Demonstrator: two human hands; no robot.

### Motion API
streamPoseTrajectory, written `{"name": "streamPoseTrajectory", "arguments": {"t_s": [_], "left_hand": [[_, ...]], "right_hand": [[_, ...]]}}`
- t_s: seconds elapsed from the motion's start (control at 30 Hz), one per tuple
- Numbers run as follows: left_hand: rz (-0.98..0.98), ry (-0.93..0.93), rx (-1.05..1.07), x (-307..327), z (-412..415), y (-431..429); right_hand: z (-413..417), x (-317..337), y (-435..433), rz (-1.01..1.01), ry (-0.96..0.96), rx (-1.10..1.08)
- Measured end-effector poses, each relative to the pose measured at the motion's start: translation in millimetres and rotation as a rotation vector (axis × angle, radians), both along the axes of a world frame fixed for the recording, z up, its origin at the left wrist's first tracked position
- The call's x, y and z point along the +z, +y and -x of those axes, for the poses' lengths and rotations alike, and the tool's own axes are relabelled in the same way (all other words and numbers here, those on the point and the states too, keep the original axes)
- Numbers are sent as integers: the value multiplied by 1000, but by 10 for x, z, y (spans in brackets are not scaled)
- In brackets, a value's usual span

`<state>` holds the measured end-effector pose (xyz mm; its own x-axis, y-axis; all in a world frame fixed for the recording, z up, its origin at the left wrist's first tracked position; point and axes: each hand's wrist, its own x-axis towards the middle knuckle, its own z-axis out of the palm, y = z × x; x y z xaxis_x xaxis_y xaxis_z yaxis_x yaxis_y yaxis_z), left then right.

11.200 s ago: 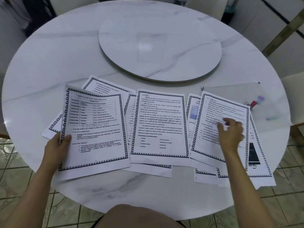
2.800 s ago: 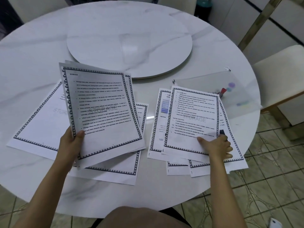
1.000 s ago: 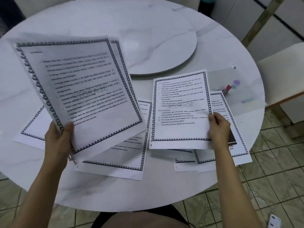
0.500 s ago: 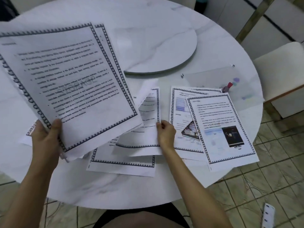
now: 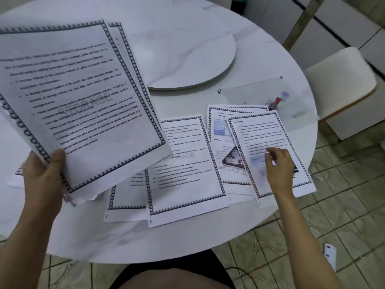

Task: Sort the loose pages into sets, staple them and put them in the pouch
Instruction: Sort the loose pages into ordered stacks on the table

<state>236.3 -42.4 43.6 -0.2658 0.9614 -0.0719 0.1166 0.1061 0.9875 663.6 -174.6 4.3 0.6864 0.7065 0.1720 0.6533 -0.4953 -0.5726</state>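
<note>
- two hands were in view, and one clear pouch (image 5: 258, 97) lay flat on the round white table (image 5: 208, 236), with a small red thing (image 5: 276, 102) showing through it.
- the left hand (image 5: 43, 174) gripped a stack of pages (image 5: 83, 101) at its lower left corner, thumb on top and fingers curled underneath. the stack was lifted off the table and tilted. two bordered edges showed in it, so it held at least two sheets.
- two pages lay in the middle of the table: one on top (image 5: 185, 170) and one partly under it to the left (image 5: 127, 190). both were partly hidden by the lifted stack.
- a pile on the right (image 5: 225, 142) showed at least three sheets, fanned and overlapping, with its top edge touching the pouch.
- the right hand (image 5: 279, 163) was on the pile's top sheet (image 5: 264, 132), fingers bent and thumb close to them. it was blurred, so i could not tell whether it pinched the sheet or only touched it.
- a corner of one more page (image 5: 17, 178) peeked out at the far left, beyond the left hand.
- the pouch sat just beyond the right hand, well away from the left.
</note>
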Motion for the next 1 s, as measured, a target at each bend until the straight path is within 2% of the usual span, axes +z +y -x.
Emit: {"name": "streamPoseTrajectory", "arguments": {"t_s": [0.13, 0.2, 0.3, 0.5, 0.6, 0.7, 0.73, 0.87, 1.0], "left_hand": [[206, -49, 11, -572, 319, 193], [172, -49, -21, -604, 295, 188], [62, 30, -77, -177, -83, 0], [48, -44, -116, -167, -282, -14], [22, -72, -76, 65, -585, -119], [-2, -59, -47, 37, -755, -102], [54, -59, -39, -27, -720, -71], [185, -19, -37, -725, -517, 213], [153, -35, -16, -302, -983, 33]], "right_hand": [[-277, -97, -230, 122, 10, -13], [-291, -139, -249, 165, 22, 23], [-84, -220, -212, 197, -3, 157], [669, -326, -56, 160, -7, 475], [880, -416, 46, 260, -20, 569], [944, -438, 173, 288, 15, 549], [950, -434, 215, 277, 17, 548], [923, -365, 345, 255, 66, 590], [556, -190, 303, 155, 64, 556]]}}
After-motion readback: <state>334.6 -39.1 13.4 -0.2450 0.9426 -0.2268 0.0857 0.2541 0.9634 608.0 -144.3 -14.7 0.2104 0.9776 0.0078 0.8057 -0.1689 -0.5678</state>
